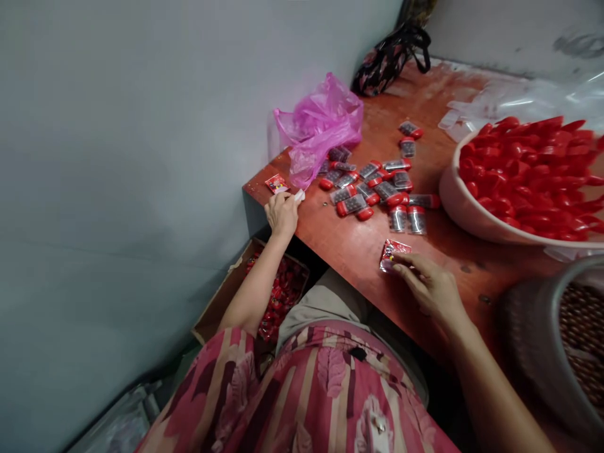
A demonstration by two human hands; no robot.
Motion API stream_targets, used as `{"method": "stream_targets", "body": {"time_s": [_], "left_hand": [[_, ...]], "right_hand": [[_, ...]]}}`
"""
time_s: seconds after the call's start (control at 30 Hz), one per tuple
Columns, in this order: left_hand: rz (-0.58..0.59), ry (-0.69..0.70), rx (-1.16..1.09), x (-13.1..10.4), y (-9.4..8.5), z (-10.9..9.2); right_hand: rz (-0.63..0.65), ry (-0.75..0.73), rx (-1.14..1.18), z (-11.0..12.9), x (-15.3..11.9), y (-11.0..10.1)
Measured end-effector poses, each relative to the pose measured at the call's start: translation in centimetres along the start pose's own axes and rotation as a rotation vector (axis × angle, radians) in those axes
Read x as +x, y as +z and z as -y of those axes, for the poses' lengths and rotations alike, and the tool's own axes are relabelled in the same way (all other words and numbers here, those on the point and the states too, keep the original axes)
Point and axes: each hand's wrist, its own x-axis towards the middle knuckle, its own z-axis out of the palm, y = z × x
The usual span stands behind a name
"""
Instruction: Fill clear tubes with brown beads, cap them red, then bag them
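Observation:
My right hand [431,286] pinches a small red printed packet [389,253] in clear wrap, close to the front edge of the table. Over at the table's left corner, my left hand [282,216] has its fingers bent and close together. Just beyond those fingertips lies a red printed card or packet [277,183]. A small white piece [299,196] shows at the left thumb; what it is, I cannot make out. Between and beyond my hands, several clear tubes [352,205] with red caps, filled with dark beads, lie in a loose pile.
A pink plastic bag [325,116] sits behind the tubes. To the right stand a pale bowl [455,195] heaped with red plastic pieces [533,176] and a grey tub [528,333] of brown balls [582,327]. Below the table edge is a cardboard box [214,302] of red items.

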Motion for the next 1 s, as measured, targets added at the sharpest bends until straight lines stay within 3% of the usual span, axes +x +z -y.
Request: {"method": "stream_targets", "body": {"time_s": [0.13, 0.33, 0.43, 0.5, 0.57, 0.7, 0.83, 1.0], "left_hand": [[-0.114, 0.101, -0.112, -3.4, -0.4, 0.1], [-0.124, 0.195, -0.187, -7.3, -1.2, -0.8], [-0.073, 0.378, -0.251, -8.8, -1.6, -4.2], [0.094, 0.591, -0.290, -9.9, -1.3, -7.5], [0.229, 0.722, -0.261, -10.8, -0.7, -10.9], [0.349, 0.698, -0.145, -11.2, 1.2, -14.6], [0.326, 0.657, -0.197, -10.8, 2.3, -14.6], [0.234, 0.629, -0.328, -11.0, 2.1, -14.3]], "right_hand": [[-0.013, 0.013, 0.001, 0.2, -0.5, -0.4], [-0.031, 0.099, 0.028, -0.2, -1.4, -1.0], [-0.089, 0.177, 0.081, -0.7, -1.8, -1.2], [-0.130, 0.236, 0.133, -0.8, -2.0, -1.3], [-0.153, 0.260, 0.174, -0.6, -2.3, -1.6], [-0.154, 0.236, 0.176, 0.1, -2.9, -2.0], [-0.156, 0.232, 0.177, 0.3, -3.2, -2.1], [-0.206, 0.358, 0.358, 0.3, -1.8, -1.1]]}}
